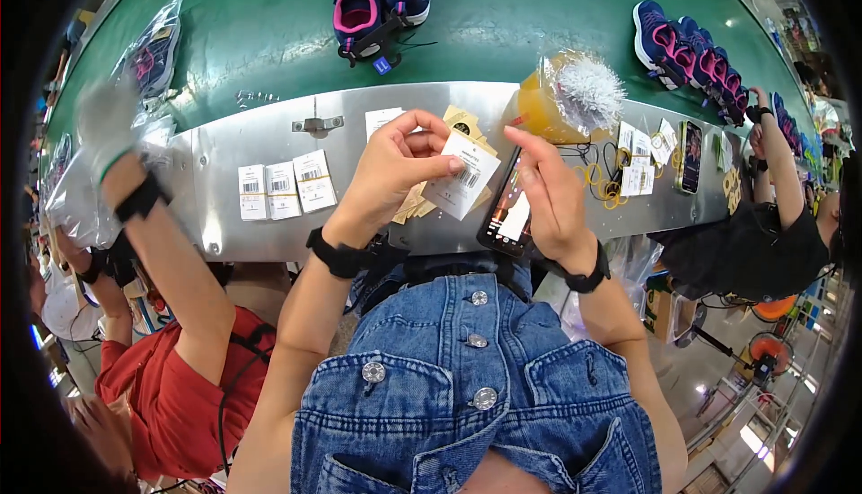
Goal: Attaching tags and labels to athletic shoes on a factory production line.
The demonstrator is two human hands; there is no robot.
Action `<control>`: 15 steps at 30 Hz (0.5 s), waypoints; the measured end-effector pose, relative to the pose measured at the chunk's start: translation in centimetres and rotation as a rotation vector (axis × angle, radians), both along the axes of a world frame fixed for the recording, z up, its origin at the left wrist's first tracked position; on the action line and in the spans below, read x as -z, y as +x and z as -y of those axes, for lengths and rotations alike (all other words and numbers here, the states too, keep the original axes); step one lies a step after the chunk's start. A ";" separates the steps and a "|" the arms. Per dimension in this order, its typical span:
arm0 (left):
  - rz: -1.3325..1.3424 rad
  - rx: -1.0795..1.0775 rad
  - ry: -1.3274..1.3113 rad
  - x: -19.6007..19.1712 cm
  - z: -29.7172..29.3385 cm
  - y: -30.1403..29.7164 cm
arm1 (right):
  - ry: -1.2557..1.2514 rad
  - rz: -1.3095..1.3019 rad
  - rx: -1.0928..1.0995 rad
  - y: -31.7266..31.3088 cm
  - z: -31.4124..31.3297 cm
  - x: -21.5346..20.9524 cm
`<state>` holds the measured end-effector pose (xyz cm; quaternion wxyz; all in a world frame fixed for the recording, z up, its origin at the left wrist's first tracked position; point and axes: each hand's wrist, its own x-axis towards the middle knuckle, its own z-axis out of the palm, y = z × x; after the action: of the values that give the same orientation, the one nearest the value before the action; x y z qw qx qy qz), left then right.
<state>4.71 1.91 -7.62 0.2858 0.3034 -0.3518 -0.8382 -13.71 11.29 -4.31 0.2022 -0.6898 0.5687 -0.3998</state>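
Note:
My left hand pinches a white paper tag with a barcode between thumb and fingers, over the metal ledge. Just right of that tag, my right hand is raised with its index finger stretched out and its thumb apart, holding nothing. Several brown kraft tags lie under and behind the held tag. A smartphone with a lit screen rests between my hands, partly covered by my right hand. To the left, three banded stacks of white tags lie side by side.
Beyond the ledge runs a green work surface with navy and pink shoes and a shoe row. A yellow container holds white plastic fasteners. Rubber bands and another phone lie right. Co-workers sit on both sides.

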 end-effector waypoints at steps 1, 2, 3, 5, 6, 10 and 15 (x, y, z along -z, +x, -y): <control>-0.003 0.006 -0.002 -0.3 -0.2 -0.3 | 0.066 0.159 0.071 0.3 -0.2 0.0; 0.076 -0.030 -0.090 -0.8 -0.4 -0.7 | 0.036 0.106 0.087 0.5 -0.3 -0.5; 0.159 -0.069 -0.175 -1.2 -0.6 -0.9 | 0.038 0.108 0.090 0.9 -0.4 -0.7; 0.189 -0.059 -0.229 -1.8 -1.0 -1.2 | 0.209 0.289 0.153 1.8 -0.5 -1.0; 0.199 -0.050 -0.239 -2.4 -1.2 -1.4 | 0.134 0.216 0.162 1.9 -0.1 -1.1; 0.217 -0.057 -0.283 -2.7 -1.6 -1.7 | -0.038 0.097 0.186 1.9 0.8 -0.2; 0.228 -0.055 -0.298 -2.9 -1.7 -1.8 | -0.002 0.078 0.226 1.7 0.9 -0.9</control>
<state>2.87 3.65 -4.75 0.3088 0.3605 -0.4936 -0.7287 -12.04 10.34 -3.41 0.1772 -0.6054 0.6341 -0.4472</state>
